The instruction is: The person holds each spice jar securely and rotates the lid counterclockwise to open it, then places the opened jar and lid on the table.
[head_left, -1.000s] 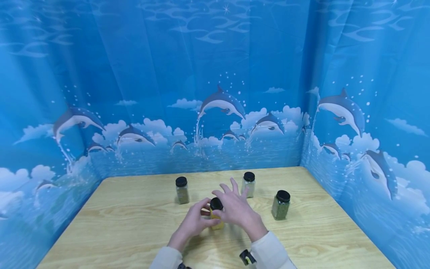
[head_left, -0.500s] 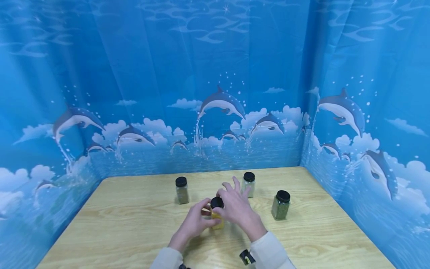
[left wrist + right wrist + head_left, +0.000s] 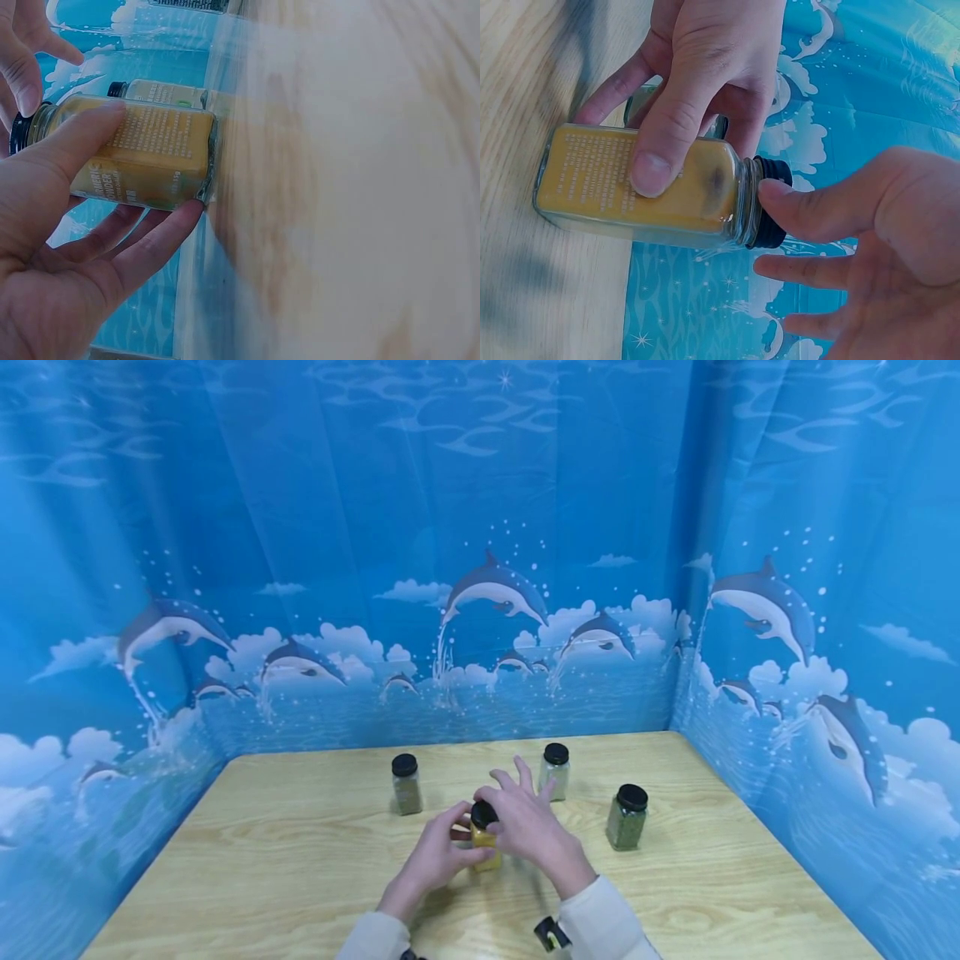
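A glass spice jar of yellow powder (image 3: 487, 861), labelled as turmeric powder in the left wrist view, stands upright on the table. My left hand (image 3: 435, 855) grips its body, with the thumb (image 3: 82, 135) across one face and fingers round the other side. My right hand (image 3: 531, 828) pinches the black lid (image 3: 771, 225) between thumb and fingertips, while its other fingers stick out. Part of the glass thread (image 3: 748, 195) shows below the lid, which sits on the jar's mouth.
Behind the hands stand a jar of grey-brown contents (image 3: 407, 795) on the left and a pale jar (image 3: 557, 779), partly covered by the right hand. A green-filled jar (image 3: 626, 828) is to the right. Blue dolphin curtains (image 3: 360, 568) border the wooden table (image 3: 262, 860).
My right hand's fingers have shifted round the lid, turning one way and then back. The left hand and the turmeric jar have stayed almost in place.
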{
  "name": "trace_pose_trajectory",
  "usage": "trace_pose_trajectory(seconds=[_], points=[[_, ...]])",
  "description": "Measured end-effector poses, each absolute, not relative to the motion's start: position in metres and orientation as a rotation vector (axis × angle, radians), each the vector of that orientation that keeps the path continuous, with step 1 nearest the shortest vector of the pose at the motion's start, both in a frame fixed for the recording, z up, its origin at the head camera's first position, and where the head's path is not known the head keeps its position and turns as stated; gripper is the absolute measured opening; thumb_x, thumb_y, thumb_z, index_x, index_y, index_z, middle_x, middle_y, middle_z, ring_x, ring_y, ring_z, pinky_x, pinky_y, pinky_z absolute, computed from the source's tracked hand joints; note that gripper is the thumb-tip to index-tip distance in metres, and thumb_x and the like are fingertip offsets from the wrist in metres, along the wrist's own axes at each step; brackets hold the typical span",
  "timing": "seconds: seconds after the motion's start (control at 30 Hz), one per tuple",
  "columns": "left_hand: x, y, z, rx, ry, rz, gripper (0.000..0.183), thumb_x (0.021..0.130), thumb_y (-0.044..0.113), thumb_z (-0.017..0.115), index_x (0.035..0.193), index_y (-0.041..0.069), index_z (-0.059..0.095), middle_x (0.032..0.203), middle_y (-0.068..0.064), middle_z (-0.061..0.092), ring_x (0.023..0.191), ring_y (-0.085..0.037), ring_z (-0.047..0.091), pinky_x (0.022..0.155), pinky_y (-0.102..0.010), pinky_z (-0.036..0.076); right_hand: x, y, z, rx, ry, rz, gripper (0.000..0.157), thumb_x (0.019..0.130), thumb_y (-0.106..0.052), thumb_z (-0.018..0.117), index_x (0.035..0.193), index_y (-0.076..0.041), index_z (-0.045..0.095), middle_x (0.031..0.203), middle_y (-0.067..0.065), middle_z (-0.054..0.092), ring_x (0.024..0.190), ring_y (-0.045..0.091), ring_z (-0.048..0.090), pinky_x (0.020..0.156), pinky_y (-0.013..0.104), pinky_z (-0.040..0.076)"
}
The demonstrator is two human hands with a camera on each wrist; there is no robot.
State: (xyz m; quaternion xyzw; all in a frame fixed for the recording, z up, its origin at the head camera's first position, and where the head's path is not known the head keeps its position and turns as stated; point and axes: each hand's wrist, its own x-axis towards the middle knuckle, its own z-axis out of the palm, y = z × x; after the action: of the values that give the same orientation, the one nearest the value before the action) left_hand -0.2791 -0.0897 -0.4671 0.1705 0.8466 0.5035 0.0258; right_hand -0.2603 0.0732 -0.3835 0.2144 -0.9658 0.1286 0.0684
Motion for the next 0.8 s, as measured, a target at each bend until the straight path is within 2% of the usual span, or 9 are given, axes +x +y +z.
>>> trace_pose_trajectory(seconds=[0.17,0.33,0.47,0.67,0.8], points=[[-0.2789,-0.0898,-0.4666,0.525,2.614,1.557,0.045,0.074,0.028,0.081,0.113,0.027,0.058,0.112,-0.008,0.062,0.1,-0.026,0.066,0.084,-0.038,0.058,-0.2603,0.0741,-0.3838,0.656,-2.907,0.402,0.045,0.079,-0.023,0.076,0.122,-0.025,0.061,0.146,0.01,0.043,0.144,0.045,0.014,0.095,0.085,0.009],[-0.2783,-0.0894,-0.4657,0.513,2.623,1.542,0.042,0.074,0.029,0.081,0.11,0.027,0.058,0.112,-0.008,0.062,0.1,-0.026,0.066,0.083,-0.038,0.058,-0.2623,0.0748,-0.3855,0.624,-2.874,0.385,0.054,0.078,-0.044,0.074,0.126,-0.023,0.058,0.146,0.011,0.043,0.143,0.046,0.016,0.096,0.085,0.01],[-0.2774,-0.0891,-0.4643,0.49,2.624,1.525,0.041,0.074,0.031,0.081,0.109,0.028,0.058,0.112,-0.007,0.062,0.1,-0.026,0.066,0.082,-0.038,0.058,-0.2636,0.074,-0.3875,0.562,-2.838,0.362,0.055,0.076,-0.055,0.071,0.117,-0.02,0.063,0.143,0.012,0.047,0.142,0.047,0.02,0.096,0.085,0.011],[-0.2766,-0.0887,-0.4624,0.452,2.612,1.511,0.041,0.074,0.031,0.081,0.108,0.029,0.058,0.112,-0.007,0.062,0.1,-0.026,0.066,0.082,-0.039,0.058,-0.266,0.0727,-0.3904,0.525,-2.809,0.372,0.049,0.072,-0.057,0.074,0.102,-0.018,0.067,0.137,0.011,0.053,0.142,0.046,0.021,0.097,0.085,0.009],[-0.2764,-0.0891,-0.4619,0.446,2.599,1.518,0.041,0.073,0.029,0.081,0.107,0.028,0.059,0.11,-0.007,0.06,0.1,-0.026,0.065,0.082,-0.04,0.058,-0.2661,0.072,-0.3907,0.535,-2.803,0.369,0.043,0.072,-0.052,0.076,0.098,-0.019,0.068,0.137,0.01,0.053,0.141,0.046,0.023,0.095,0.085,0.01]])
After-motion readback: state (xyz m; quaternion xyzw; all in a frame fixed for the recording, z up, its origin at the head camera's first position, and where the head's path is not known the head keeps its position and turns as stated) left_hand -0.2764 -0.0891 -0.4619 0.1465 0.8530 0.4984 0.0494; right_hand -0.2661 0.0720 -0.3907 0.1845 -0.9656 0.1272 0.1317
